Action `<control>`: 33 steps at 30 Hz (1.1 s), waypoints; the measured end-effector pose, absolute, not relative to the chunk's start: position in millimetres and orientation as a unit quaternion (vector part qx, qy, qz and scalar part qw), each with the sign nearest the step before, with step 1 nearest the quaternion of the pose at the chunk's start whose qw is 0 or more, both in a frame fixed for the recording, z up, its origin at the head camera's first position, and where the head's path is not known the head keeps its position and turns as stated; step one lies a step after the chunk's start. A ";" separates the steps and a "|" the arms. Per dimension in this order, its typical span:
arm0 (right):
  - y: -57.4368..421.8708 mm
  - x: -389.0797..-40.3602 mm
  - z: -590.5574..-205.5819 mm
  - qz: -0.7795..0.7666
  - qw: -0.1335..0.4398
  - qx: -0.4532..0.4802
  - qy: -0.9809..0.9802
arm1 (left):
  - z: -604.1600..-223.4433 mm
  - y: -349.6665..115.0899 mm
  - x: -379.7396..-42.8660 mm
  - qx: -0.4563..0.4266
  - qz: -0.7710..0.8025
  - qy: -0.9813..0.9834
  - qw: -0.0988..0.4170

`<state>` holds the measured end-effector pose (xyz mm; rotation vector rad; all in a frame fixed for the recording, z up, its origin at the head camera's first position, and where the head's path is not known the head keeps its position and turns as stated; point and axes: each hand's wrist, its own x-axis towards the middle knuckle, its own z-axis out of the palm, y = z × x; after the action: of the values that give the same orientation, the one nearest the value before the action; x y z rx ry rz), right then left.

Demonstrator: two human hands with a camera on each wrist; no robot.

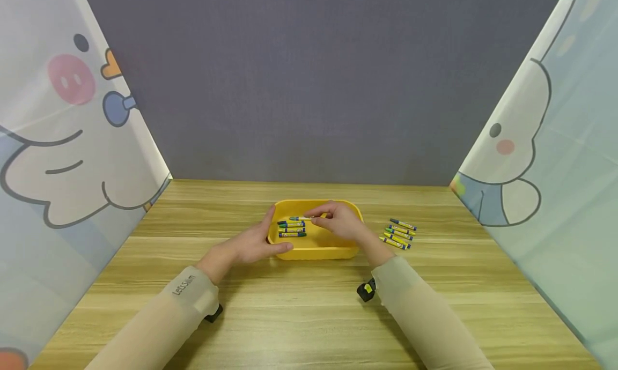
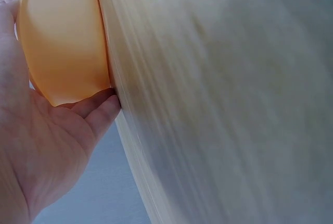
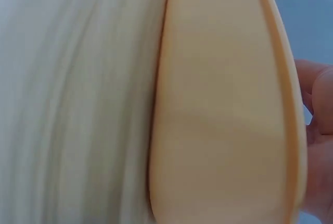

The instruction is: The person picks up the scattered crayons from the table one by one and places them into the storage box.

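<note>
A yellow plastic tray (image 1: 316,253) sits on the wooden table. My left hand (image 1: 253,244) holds its left end, the thumb at the front rim and the fingers along the end wall. In the left wrist view, bent fingers lie against the tray's outer wall (image 2: 70,41). Over the tray's inside, my right hand (image 1: 340,220) pinches a crayon (image 1: 300,219) between thumb and fingertips. Several crayons (image 1: 292,235) lie in a column at the tray's left inside. From the right wrist view, the tray wall (image 3: 223,104) hides most of that hand and its crayon.
Right of the tray, several more crayons (image 1: 399,231) lie loosely grouped on the table (image 1: 299,316). A grey panel (image 1: 309,86) stands behind the table, and printed cartoon sheets (image 1: 555,145) flank both sides. A small black device (image 1: 366,290) is at the right wrist.
</note>
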<state>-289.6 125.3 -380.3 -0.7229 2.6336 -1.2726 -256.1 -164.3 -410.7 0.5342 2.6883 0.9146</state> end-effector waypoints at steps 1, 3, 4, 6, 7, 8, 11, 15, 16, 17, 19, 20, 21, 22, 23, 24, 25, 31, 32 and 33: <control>121.1 -289.7 -382.2 -0.418 0.066 -0.239 0.874 | -410.9 -164.4 -256.1 0.184 0.313 0.923 0.126; 113.3 -289.5 -384.9 -0.417 0.071 -0.243 0.873 | -411.3 -164.5 -256.3 0.185 0.311 0.924 0.124; 110.0 -289.4 -386.2 -0.417 0.073 -0.246 0.872 | -411.4 -164.3 -256.4 0.185 0.309 0.925 0.124; 104.2 -289.7 -388.8 -0.419 0.079 -0.250 0.869 | -411.8 -164.1 -256.7 0.186 0.307 0.925 0.122; 101.6 -290.1 -390.5 -0.420 0.082 -0.252 0.868 | -411.9 -164.1 -256.7 0.187 0.306 0.926 0.121; 99.5 -290.5 -392.0 -0.422 0.086 -0.253 0.867 | -411.9 -164.1 -256.8 0.188 0.306 0.926 0.120; 95.2 -291.3 -396.4 -0.426 0.096 -0.243 0.866 | -412.1 -164.4 -257.6 0.192 0.305 0.925 0.119; 93.0 -292.5 -400.6 -0.429 0.101 -0.234 0.867 | -413.1 -165.1 -258.6 0.193 0.303 0.926 0.119; 92.8 -293.1 -401.8 -0.429 0.102 -0.233 0.867 | -413.4 -165.3 -258.8 0.193 0.302 0.926 0.120; 92.6 -293.6 -402.7 -0.426 0.103 -0.236 0.868 | -413.7 -165.5 -259.0 0.192 0.303 0.926 0.120; 92.2 -294.3 -404.3 -0.415 0.107 -0.240 0.871 | -413.9 -165.6 -259.2 0.192 0.303 0.926 0.121; 92.1 -294.7 -405.3 -0.409 0.111 -0.242 0.873 | -413.9 -165.7 -259.2 0.192 0.303 0.926 0.121; 91.9 -294.9 -405.9 -0.402 0.115 -0.243 0.875 | -413.7 -165.6 -258.9 0.192 0.303 0.926 0.121; 91.6 -294.9 -406.3 -0.393 0.118 -0.245 0.878 | -413.5 -165.5 -258.7 0.192 0.303 0.926 0.121; 91.4 -294.7 -406.2 -0.384 0.120 -0.245 0.882 | -413.1 -165.3 -258.5 0.192 0.303 0.925 0.120; 91.1 -294.8 -406.6 -0.379 0.124 -0.244 0.884 | -412.5 -165.3 -257.9 0.192 0.303 0.926 0.119; 91.0 -294.6 -406.7 -0.377 0.129 -0.242 0.885 | -412.0 -165.1 -257.5 0.192 0.303 0.926 0.119; 89.9 -293.5 -407.1 -0.385 0.146 -0.228 0.882 | -410.4 -165.8 -256.0 0.191 0.303 0.926 0.120; 89.6 -293.4 -407.2 -0.385 0.147 -0.228 0.882 | -410.5 -165.8 -256.0 0.192 0.303 0.926 0.119; 89.4 -293.6 -407.7 -0.383 0.149 -0.228 0.883 | -410.7 -165.9 -256.1 0.192 0.302 0.926 0.119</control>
<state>-293.6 89.4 -407.7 -0.6565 2.5384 -1.1003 -256.1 -165.9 -410.7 0.5618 2.7080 0.8845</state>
